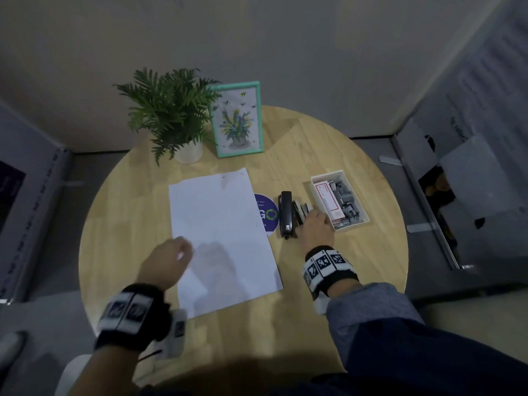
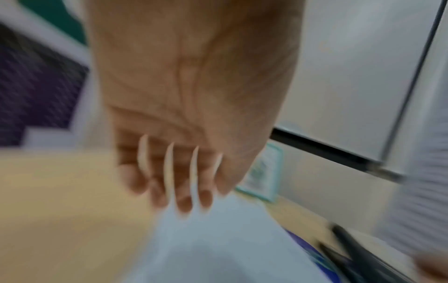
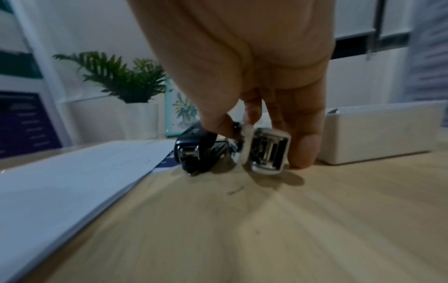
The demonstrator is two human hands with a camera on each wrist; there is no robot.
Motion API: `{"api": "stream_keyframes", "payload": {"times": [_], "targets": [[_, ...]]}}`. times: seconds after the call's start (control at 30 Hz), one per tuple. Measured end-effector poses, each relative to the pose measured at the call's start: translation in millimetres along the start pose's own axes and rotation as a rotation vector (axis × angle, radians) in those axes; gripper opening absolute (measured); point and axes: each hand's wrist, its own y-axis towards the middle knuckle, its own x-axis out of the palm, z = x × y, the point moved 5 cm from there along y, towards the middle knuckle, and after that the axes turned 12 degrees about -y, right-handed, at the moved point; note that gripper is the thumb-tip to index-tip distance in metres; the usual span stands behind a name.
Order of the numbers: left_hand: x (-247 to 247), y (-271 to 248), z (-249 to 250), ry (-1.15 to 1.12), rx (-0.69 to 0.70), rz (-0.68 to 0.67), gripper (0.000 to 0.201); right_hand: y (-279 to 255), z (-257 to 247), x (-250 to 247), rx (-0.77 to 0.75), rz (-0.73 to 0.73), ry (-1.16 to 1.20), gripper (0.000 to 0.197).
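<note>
A white sheet of paper lies in the middle of the round wooden table. To its right stands a black stapler. Beside that, a small white-and-metal stapler rests on the table, pinched by my right hand between thumb and fingers. My left hand hovers blurred over the paper's left edge, fingers loosely extended and holding nothing.
A white box of staple strips sits right of my right hand. A potted fern and a teal picture frame stand at the back. A purple round sticker shows beside the paper. Panels enclose the table.
</note>
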Motion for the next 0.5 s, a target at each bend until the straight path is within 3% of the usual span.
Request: {"api": "stream_keyframes", "payload": {"times": [0.07, 0.2, 0.3, 0.4, 0.5], "targets": [[11, 9, 40, -0.032, 0.075, -0.040, 0.033, 7, 10, -1, 0.062, -0.019, 0.204, 0.034], [42, 25, 41, 0.083, -0.026, -0.199, 0.054, 16, 26, 6, 0.210, -0.081, 0.646, 0.013], [48, 27, 46, 0.150, 0.028, -0.121, 0.059, 17, 24, -1, 0.205, 0.005, 0.798, 0.029], [49, 29, 41, 0.145, 0.004, -0.109, 0.060, 19, 13, -10, 0.131, 0.138, 0.620, 0.059], [50, 28, 43, 0.140, 0.032, -0.088, 0.060, 17, -2, -10, 0.072, 0.206, 0.306, 0.058]]}}
